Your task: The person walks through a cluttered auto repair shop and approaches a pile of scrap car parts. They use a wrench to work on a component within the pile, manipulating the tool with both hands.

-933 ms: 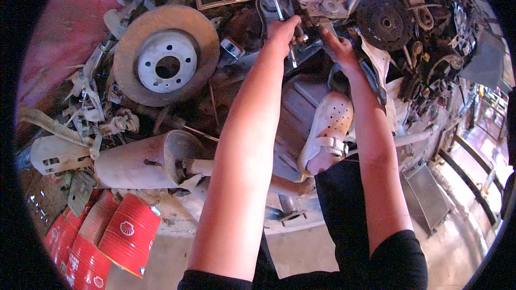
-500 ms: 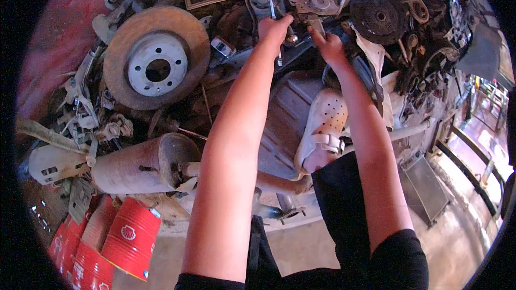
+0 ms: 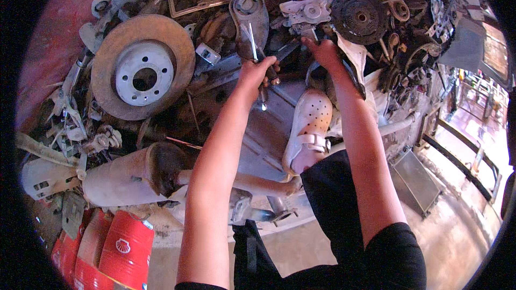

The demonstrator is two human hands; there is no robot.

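Over car parts (image 3: 263, 131), left fingers (image 3: 264, 64) clamping a tool (image 3: 252, 43) shifted bodyward; whether right fingers (image 3: 315, 45) grip is unclear.

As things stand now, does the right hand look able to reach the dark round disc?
Probably yes: the dark round disc lies just beyond and right of the right hand, its face largely uncovered. The hand seems to touch a grey metal piece, though, and may need freeing first.

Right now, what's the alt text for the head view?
A person's left hand holds a shiny metal rod over a heap of worn car parts; the right hand is at a grey metal part. A rusty brake disc lies to the left, a clog-clad foot near the middle.
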